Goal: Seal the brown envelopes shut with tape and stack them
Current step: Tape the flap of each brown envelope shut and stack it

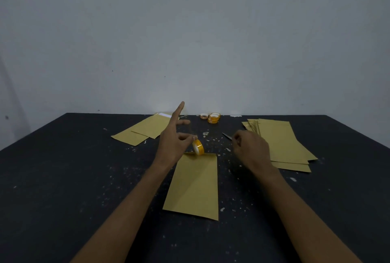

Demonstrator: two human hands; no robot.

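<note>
Two forearms (126, 210) reach over the dark surface (52, 178). Far left, a small stack (143, 132) lies set aside, probably finished. The left hand (173, 146), index finger raised, pinches the tape roll (198, 147) over the far end of the middle envelope (194, 186), likely to tape its flap. The right hand (251, 148) curls round a blade (226, 135), ready to cut; a fanned pile (282, 142) waits at right

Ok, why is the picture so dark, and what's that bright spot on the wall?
Head view: dim bluish light, so the black table hides shadows; a pale glow, source unseen, sits on the grey wall behind the left hand, which pinches the small yellow tape roll; the wide lens stretches the forearms; the dark blade in the right hand looks soft.
</note>
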